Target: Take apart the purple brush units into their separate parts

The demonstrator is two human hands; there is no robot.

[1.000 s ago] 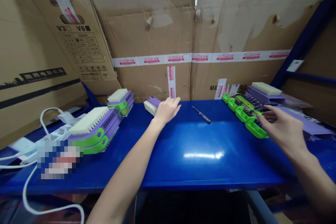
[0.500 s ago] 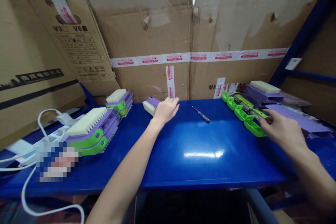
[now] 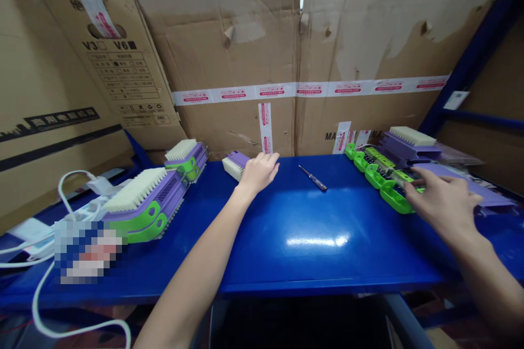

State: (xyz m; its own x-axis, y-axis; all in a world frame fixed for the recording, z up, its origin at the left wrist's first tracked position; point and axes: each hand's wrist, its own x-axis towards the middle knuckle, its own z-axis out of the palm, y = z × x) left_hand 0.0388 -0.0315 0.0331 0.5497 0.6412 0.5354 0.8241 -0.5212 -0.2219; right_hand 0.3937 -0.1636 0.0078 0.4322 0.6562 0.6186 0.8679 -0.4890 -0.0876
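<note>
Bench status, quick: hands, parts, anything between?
Left hand at purple brush, grip unclear. Right hand at near end of green parts, grip unclear. Screwdriver lies between, apart from both.

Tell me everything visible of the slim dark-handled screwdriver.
The slim screwdriver has a thin, silvery, metal-looking shaft and a thicker, dark, plastic-looking handle. It lies aslant on the glossy blue tabletop, its tip pointing left and toward the brown cardboard backing, its handle end nearer the person. It lies between the bare left hand and bare right hand; neither touches it. Its tip's shape is unclear.
</note>
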